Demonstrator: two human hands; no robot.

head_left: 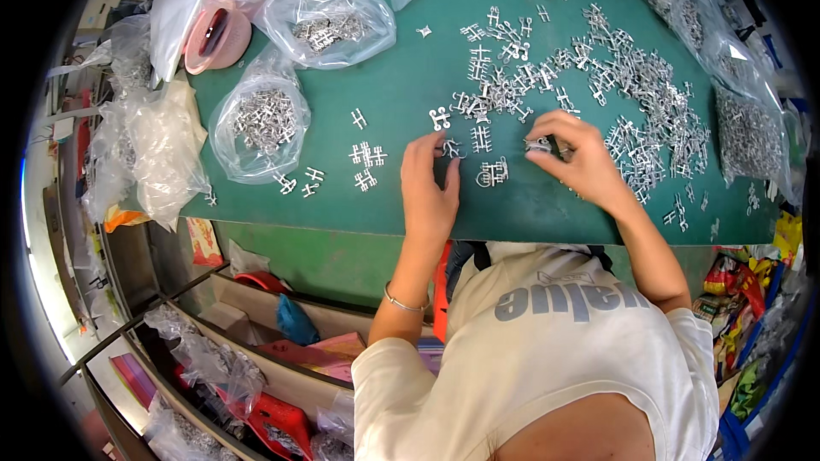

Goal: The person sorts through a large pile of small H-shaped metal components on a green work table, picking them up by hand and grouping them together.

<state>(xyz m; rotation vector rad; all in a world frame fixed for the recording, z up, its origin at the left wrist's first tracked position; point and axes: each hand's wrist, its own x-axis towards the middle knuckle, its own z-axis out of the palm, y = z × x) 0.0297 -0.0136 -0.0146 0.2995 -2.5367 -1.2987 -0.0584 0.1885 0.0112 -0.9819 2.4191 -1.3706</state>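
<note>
My left hand [430, 192] is at the near middle of the green table, thumb and fingers curled round a small silver metal piece [452, 150]. To its right, my right hand [582, 159] pinches a silver metal part [538, 146] between thumb and fingertips; the fingers hide some of it. Between the hands stands a column of H-shaped metal pieces [481, 139], with a small cluster of metal pieces [492, 173] just nearer to me. Beyond the left fingertips sits another metal piece [440, 118] with rounded ends.
A wide heap of loose metal pieces [653, 107] spreads over the right side. Small groups [367, 154] lie left of my hands. Open plastic bags of pieces [260, 124] stand at the left, beside a pink cup [219, 38]. Filled bags [752, 132] line the right edge.
</note>
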